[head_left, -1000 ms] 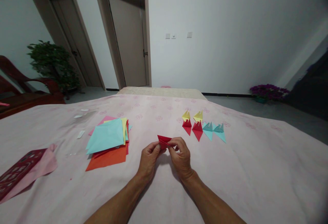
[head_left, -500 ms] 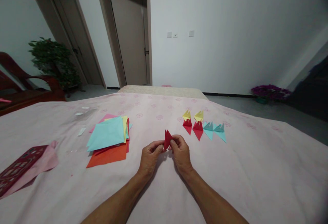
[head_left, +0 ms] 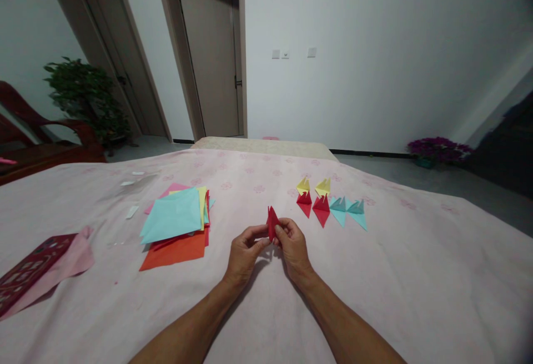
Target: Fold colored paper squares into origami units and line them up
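Between my two hands, a little above the pink cloth (head_left: pixel 266 319), a small folded red paper (head_left: pixel 272 224) stands upright with its points toward the top. My left hand (head_left: pixel 245 250) pinches its left lower side between thumb and fingers. On the other side, my right hand (head_left: pixel 293 243) grips the paper with the thumb in front and the fingers behind, partly hidden. To the right lie folded paper cranes in pairs: yellow ones (head_left: pixel 323 187), red ones (head_left: pixel 321 211) and light blue ones (head_left: pixel 356 213).
Left of my hands is a stack of coloured paper sheets (head_left: pixel 172 217), light blue on top and orange below. Clear plastic wrapping (head_left: pixel 139 183) lies behind it. A dark red patterned packet (head_left: pixel 35 269) rests on pink fabric at the far left. A door (head_left: pixel 210 59) stands beyond the table.
The red paper has turned slightly, and its layers now show a little apart at the top. My left fingers have shifted along its edge; both hands stay in nearly the same place.
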A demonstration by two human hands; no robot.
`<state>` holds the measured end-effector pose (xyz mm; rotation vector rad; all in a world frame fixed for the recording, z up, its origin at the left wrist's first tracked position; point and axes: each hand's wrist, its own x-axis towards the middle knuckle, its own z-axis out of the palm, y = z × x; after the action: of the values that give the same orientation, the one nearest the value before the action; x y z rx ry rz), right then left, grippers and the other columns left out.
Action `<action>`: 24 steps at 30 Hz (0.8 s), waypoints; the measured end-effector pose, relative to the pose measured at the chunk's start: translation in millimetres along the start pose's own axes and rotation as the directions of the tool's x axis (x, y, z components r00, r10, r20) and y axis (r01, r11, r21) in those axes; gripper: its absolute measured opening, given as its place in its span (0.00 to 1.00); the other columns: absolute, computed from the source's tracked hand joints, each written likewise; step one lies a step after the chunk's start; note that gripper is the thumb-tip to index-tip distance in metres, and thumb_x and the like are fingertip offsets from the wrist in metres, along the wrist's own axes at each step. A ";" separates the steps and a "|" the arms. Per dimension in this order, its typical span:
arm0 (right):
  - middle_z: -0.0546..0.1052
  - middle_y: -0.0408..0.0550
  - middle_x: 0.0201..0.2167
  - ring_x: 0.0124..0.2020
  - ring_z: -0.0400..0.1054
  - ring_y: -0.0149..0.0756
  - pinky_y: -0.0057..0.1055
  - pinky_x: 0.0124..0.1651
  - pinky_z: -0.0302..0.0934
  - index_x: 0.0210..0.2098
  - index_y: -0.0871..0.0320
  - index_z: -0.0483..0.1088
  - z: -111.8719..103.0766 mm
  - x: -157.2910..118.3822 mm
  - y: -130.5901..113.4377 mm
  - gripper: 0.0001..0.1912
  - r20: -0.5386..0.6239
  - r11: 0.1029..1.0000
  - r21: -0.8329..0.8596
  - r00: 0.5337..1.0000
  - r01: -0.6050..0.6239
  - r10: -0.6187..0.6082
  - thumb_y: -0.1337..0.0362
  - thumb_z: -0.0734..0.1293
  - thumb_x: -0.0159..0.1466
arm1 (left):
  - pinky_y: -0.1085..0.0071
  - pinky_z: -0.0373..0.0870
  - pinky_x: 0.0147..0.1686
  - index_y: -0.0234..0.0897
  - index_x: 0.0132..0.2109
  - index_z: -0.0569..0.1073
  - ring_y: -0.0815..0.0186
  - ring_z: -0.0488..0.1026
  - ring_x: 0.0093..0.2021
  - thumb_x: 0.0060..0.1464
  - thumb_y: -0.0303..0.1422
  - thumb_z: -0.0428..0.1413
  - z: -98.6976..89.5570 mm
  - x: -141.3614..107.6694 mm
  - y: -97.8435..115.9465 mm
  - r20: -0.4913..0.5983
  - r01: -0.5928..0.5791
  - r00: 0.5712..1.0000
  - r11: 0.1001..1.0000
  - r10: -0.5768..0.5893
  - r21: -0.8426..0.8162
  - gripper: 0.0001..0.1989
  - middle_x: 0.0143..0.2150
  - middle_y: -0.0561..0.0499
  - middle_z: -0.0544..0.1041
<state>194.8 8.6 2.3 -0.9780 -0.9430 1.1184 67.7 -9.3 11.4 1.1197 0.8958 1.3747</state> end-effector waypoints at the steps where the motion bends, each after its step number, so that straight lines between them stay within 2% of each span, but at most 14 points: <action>1: 0.69 0.38 0.21 0.21 0.60 0.27 0.25 0.24 0.55 0.35 0.57 0.70 -0.1 0.1 0.2 0.12 0.002 1.000 0.006 1.000 -0.006 0.006 0.57 0.70 0.56 | 0.64 0.73 0.46 0.35 0.45 0.81 0.58 0.78 0.43 0.48 0.32 0.65 -0.2 0.2 -0.3 -0.003 0.002 1.000 1.000 -0.002 0.007 0.15 0.43 0.43 0.82; 4: 0.69 0.37 0.20 0.20 0.59 0.27 0.24 0.23 0.53 0.35 0.58 0.70 -0.2 0.3 1.1 0.12 0.011 0.999 0.023 1.000 -0.027 0.027 0.57 0.71 0.56 | 0.64 0.74 0.44 0.35 0.43 0.81 0.59 0.78 0.41 0.48 0.32 0.65 -0.9 0.8 -1.4 -0.012 0.007 1.000 1.000 -0.006 0.027 0.14 0.41 0.44 0.82; 12: 0.69 0.37 0.20 0.20 0.59 0.26 0.23 0.22 0.52 0.36 0.58 0.70 -1.1 0.2 3.3 0.14 0.001 0.999 0.045 1.000 -0.029 0.029 0.57 0.72 0.56 | 0.65 0.73 0.45 0.35 0.45 0.80 0.58 0.77 0.44 0.50 0.33 0.65 -1.6 -0.2 -3.9 0.015 -0.032 0.999 0.997 0.031 0.069 0.14 0.44 0.43 0.81; 16: 0.69 0.37 0.19 0.20 0.59 0.26 0.23 0.22 0.51 0.36 0.59 0.70 -2.2 1.8 5.6 0.14 -0.005 0.999 0.037 1.000 -0.025 0.025 0.56 0.72 0.56 | 0.66 0.72 0.44 0.35 0.46 0.79 0.61 0.77 0.42 0.53 0.35 0.62 -1.4 -1.6 -4.8 0.017 -0.037 0.999 0.994 0.036 0.103 0.14 0.44 0.44 0.81; 20: 0.68 0.37 0.20 0.20 0.58 0.26 0.23 0.22 0.51 0.36 0.58 0.70 -2.6 1.8 8.1 0.14 -0.003 0.999 0.029 1.000 -0.025 0.026 0.56 0.71 0.56 | 0.67 0.72 0.40 0.34 0.47 0.77 0.63 0.76 0.38 0.57 0.36 0.58 -1.6 -3.0 -5.1 -0.008 -0.043 0.999 0.991 0.045 0.129 0.14 0.41 0.45 0.81; 24: 0.71 0.39 0.23 0.22 0.60 0.27 0.25 0.25 0.54 0.36 0.58 0.71 -1.7 -2.0 7.4 0.11 0.053 1.000 -0.005 0.999 0.011 -0.011 0.58 0.70 0.58 | 0.67 0.71 0.42 0.33 0.45 0.76 0.62 0.76 0.40 0.56 0.35 0.59 -2.5 -1.8 -6.9 -0.049 -0.071 0.996 0.986 0.079 0.151 0.12 0.41 0.45 0.80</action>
<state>194.1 7.6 -5.4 -0.9497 -0.9934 1.1380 67.1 -10.0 3.9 1.2445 1.0186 1.4245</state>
